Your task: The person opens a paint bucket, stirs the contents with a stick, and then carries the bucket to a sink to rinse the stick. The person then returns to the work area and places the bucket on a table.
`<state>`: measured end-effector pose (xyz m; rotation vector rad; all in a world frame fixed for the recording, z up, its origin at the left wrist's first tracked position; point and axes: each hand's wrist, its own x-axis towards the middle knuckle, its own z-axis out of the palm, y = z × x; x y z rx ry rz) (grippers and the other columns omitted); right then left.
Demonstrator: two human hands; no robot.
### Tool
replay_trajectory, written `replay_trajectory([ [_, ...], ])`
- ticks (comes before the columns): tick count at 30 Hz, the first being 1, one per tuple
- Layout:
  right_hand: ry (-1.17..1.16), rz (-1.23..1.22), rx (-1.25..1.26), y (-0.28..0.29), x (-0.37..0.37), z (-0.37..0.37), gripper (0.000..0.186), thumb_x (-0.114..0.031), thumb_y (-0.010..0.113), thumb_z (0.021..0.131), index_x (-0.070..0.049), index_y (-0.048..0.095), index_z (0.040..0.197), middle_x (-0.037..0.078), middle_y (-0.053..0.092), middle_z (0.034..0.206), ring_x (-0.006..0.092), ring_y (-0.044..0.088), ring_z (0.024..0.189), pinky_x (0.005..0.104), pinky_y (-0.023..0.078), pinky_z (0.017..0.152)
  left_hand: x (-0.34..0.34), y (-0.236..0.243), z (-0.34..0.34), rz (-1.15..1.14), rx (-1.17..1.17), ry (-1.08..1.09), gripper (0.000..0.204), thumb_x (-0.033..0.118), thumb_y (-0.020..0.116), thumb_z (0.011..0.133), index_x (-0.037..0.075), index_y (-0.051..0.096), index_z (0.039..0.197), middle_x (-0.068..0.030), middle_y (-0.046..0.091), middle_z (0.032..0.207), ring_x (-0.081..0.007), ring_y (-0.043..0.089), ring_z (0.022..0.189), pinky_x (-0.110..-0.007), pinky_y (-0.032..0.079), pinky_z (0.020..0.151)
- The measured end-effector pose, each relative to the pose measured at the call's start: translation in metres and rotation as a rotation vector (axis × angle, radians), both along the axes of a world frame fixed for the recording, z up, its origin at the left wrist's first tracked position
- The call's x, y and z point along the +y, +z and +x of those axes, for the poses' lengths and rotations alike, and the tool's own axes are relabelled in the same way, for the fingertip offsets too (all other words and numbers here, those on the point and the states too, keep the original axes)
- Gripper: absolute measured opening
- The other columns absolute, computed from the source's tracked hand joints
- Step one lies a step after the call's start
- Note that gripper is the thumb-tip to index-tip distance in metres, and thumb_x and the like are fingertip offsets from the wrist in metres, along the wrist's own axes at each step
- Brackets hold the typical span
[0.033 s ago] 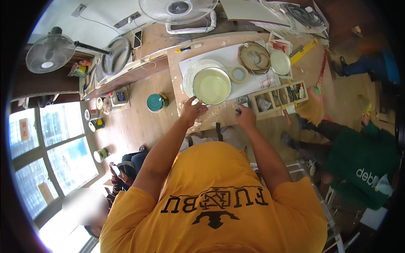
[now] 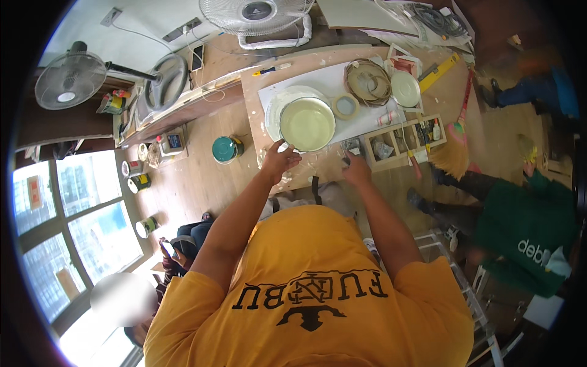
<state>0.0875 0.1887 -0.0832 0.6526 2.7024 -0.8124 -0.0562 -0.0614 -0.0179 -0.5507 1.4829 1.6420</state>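
A round metal paint can full of pale yellow-green paint stands at the table's near side, partly over a whitish round lid or tub. My left hand has its fingers at the near left of the can's rim, holding it there. To the right, apart from the can, my right hand is closed around a small dark object; only its end shows, so I cannot tell its kind. Beside the can lies a roll of masking tape.
A divided wooden tray of small items sits right of my right hand, near a straw broom. A coil of brown strip lies farther back. A teal-topped can stands on the floor at left. Two other people are nearby.
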Motion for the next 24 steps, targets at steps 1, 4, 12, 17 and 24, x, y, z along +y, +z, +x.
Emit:
replay_trajectory([
  [1, -0.079, 0.004, 0.024, -0.01, 0.001, 0.003, 0.044, -0.032, 0.073, 0.085, -0.008, 0.066, 0.12, 0.015, 0.073, 0.106, 0.035, 0.069, 0.102, 0.0429, 0.054, 0.086, 0.0, 0.0, -0.003, -0.012, 0.002, -0.041, 0.06, 0.02, 0.063, 0.101, 0.003, 0.033, 0.15, -0.0203, 0.067, 0.105, -0.028, 0.07, 0.096, -0.036, 0.06, 0.084],
  [4, -0.261, -0.184, 0.041, -0.02, 0.003, -0.006, 0.032, -0.028, 0.064, 0.092, -0.007, 0.063, 0.116, 0.015, 0.073, 0.103, 0.0341, 0.069, 0.1, 0.0441, 0.052, 0.082, -0.009, -0.013, -0.013, -0.061, 0.065, -0.143, 0.058, 0.021, 0.062, 0.101, 0.001, 0.036, 0.148, -0.019, 0.067, 0.101, -0.026, 0.071, 0.094, -0.034, 0.06, 0.079],
  [12, 0.037, -0.215, 0.24, 0.065, 0.019, -0.075, 0.019, -0.02, 0.049, 0.101, -0.004, 0.059, 0.099, 0.017, 0.071, 0.091, 0.0386, 0.068, 0.087, 0.0473, 0.05, 0.074, -0.014, -0.003, -0.03, 0.015, 0.031, -0.105, 0.055, 0.022, 0.057, 0.104, -0.003, 0.036, 0.148, -0.0225, 0.07, 0.099, -0.0263, 0.073, 0.087, -0.032, 0.061, 0.073],
  [17, 0.179, -0.202, 0.186, 0.07, 0.031, -0.097, 0.019, -0.022, 0.051, 0.099, -0.007, 0.063, 0.101, 0.013, 0.072, 0.096, 0.0374, 0.067, 0.092, 0.0471, 0.052, 0.077, -0.012, -0.002, -0.031, -0.006, 0.03, -0.098, 0.054, 0.022, 0.057, 0.104, -0.003, 0.037, 0.147, -0.0232, 0.07, 0.098, -0.0268, 0.073, 0.087, -0.032, 0.061, 0.073],
  [24, 0.214, -0.159, 0.077, 0.075, 0.033, -0.106, 0.02, -0.025, 0.051, 0.099, -0.011, 0.064, 0.102, 0.011, 0.073, 0.096, 0.0364, 0.067, 0.094, 0.0473, 0.052, 0.079, -0.011, 0.001, -0.028, 0.017, 0.026, -0.06, 0.053, 0.022, 0.057, 0.104, -0.002, 0.037, 0.147, -0.0232, 0.07, 0.101, -0.0272, 0.073, 0.09, -0.033, 0.061, 0.077],
])
